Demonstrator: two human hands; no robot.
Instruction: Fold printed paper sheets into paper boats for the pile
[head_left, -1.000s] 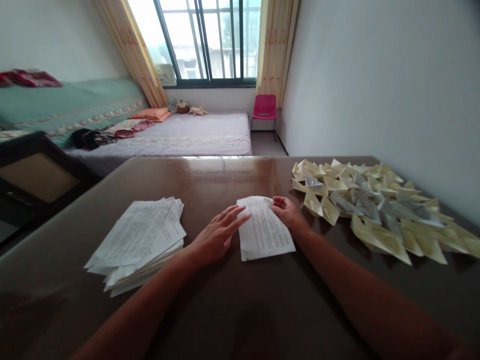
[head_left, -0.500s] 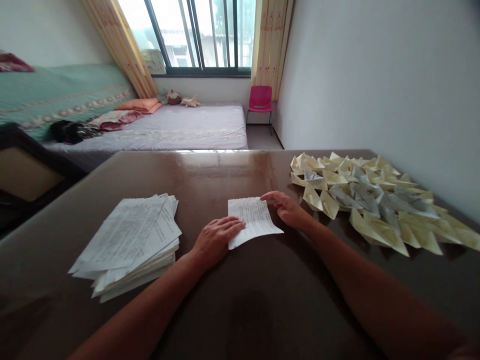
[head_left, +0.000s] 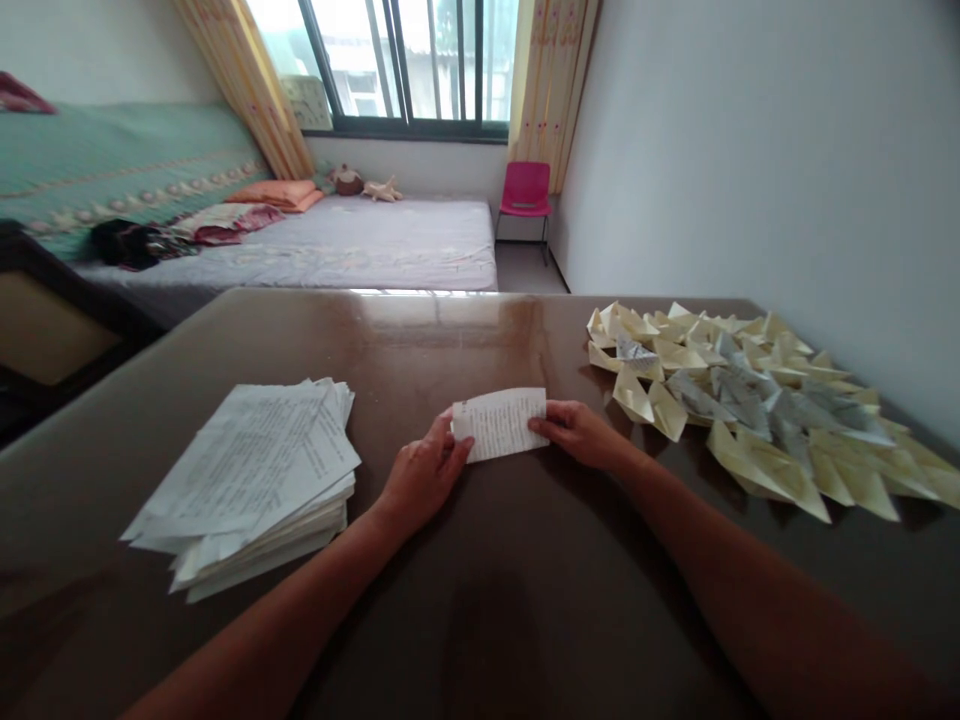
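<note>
Between my two hands is a small printed sheet of paper (head_left: 501, 424), wider than it is tall, tilted up toward me above the table. My left hand (head_left: 429, 462) pinches its left edge, thumb on the near face and fingers behind. At the right edge my right hand (head_left: 576, 430) grips it the same way. To the left lies an uneven stack of printed paper sheets (head_left: 247, 470). Over on the right stand rows of folded paper boats (head_left: 765, 465), mostly cream, with several greyish printed ones among them.
The brown glossy table (head_left: 420, 350) carries the papers and boats. A dark-framed chair (head_left: 52, 320) stands at the left. Beyond the table are a bed (head_left: 390, 235), a pink chair (head_left: 525, 190) and a window; a white wall (head_left: 735, 160) runs along the right.
The paper lay on the table under my left hand and now is raised, looks shorter, and is held at both side edges. My right hand has closed on its right side.
</note>
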